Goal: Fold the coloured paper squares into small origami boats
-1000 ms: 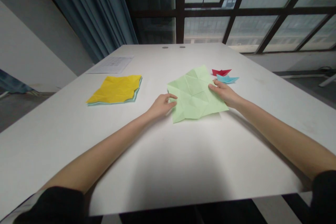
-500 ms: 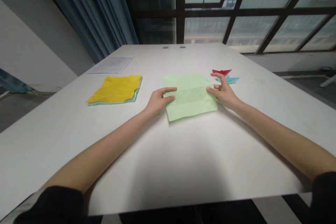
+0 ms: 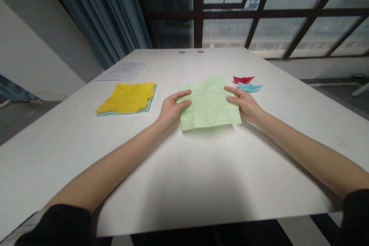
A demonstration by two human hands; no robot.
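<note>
One broad white tabletop (image 3: 184, 173) fills most of the view, reaching toward a dark-framed window (image 3: 226, 32) on the far side, with a blue-grey curtain (image 3: 109, 11) hanging at the far left. On the left of the tabletop, toward the far end, lies a printed sheet (image 3: 122, 71), its text too small to read. Nearer sits a yellow paper stack (image 3: 127, 98), pale blue-green layers showing along its edge. The green sheet (image 3: 211, 109) is around the middle of the tabletop, to the right of that stack; its near edge seems lifted slightly, with a shadow below. A line crosses it from left to right, crease or folded edge, I cannot tell which. The paper looks thin and very light, soft enough to bow, likely to slide easily and to wrinkle or tear under a hard pull. The side edges seem the best place to take hold, gently, thumb on top. The left hand (image 3: 172, 109) holds the left edge, thumb and forefinger a little apart; the right hand (image 3: 248, 103) holds the right edge likewise, its lower fingers partly hidden. Just beyond the right hand sit a blue folded paper (image 3: 250, 87) and, farther, a red folded paper (image 3: 243, 80)
</note>
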